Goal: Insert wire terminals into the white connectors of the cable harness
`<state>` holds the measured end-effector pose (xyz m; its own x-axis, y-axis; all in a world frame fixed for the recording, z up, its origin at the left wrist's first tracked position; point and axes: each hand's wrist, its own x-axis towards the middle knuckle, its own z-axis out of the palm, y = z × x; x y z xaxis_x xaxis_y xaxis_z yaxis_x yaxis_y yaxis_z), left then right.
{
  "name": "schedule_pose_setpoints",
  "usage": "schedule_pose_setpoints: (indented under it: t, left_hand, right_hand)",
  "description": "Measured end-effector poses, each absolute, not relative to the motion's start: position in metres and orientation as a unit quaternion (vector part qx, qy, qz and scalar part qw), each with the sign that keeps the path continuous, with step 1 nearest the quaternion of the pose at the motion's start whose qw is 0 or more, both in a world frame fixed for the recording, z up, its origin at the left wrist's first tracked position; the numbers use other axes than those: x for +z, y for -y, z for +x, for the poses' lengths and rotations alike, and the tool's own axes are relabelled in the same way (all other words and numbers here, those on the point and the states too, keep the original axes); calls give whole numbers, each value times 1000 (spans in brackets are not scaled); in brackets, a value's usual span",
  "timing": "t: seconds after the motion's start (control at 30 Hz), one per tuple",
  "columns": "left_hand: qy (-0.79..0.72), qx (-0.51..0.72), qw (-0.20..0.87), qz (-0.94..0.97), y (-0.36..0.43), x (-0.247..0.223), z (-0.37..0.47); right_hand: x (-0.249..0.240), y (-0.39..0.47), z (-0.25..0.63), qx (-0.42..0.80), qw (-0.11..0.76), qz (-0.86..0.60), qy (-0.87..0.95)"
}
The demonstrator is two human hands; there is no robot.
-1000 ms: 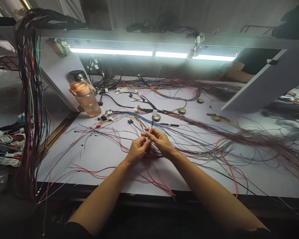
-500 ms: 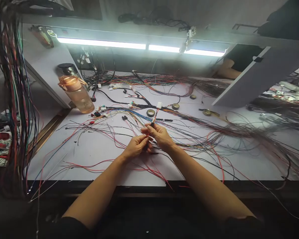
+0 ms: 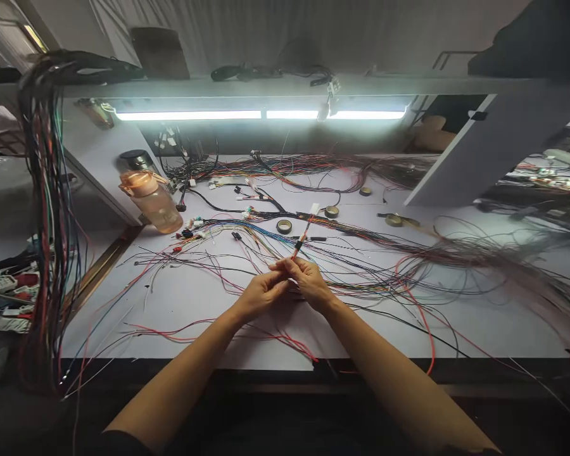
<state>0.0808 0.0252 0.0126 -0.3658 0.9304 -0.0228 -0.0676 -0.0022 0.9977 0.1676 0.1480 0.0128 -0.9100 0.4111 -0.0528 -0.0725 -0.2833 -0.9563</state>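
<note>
A white connector [image 3: 315, 209] stands up from my hands on a short run of red and orange wires [image 3: 306, 232] with a black band on it. My right hand [image 3: 308, 282] pinches these wires below the band. Close against it, my left hand [image 3: 262, 294] has its fingers pressed together around the lower part of the red wires, partly hidden. Behind my hands lies a wire harness [image 3: 285, 215] with black sleeves and several connectors. A roll of tape [image 3: 284, 226] sits just beyond the wires.
An orange bottle [image 3: 154, 202] stands at the left panel. Hanging wires [image 3: 47, 221] drape at the far left. More tape rolls [image 3: 331, 211] and loose red wires [image 3: 171, 332] lie on the white table [image 3: 180, 304]. A person's arm shows behind, at the upper right.
The head view has tilted up slightly. My hands have slid down the wires, so the black band now shows above my right fingers, and the connector leans further right.
</note>
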Motion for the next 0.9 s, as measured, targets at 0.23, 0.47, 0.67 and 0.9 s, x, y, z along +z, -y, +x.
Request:
schedule_pose_setpoints:
  t: [0.23, 0.47, 0.67, 0.9]
  left_hand:
    - [-694, 476, 301, 448, -25, 8, 81]
    - [-687, 431, 246, 530, -23, 6, 81]
    - [-678, 499, 262, 472, -11, 23, 70]
    - [-607, 632, 375, 302, -40, 40, 71]
  right_hand:
    - [-5, -158, 169, 834, 217, -151, 485]
    - [6, -156, 178, 831, 240, -128, 485]
    - [4, -150, 177, 808, 243, -101, 527]
    - [-2, -145, 174, 774, 173, -73, 605]
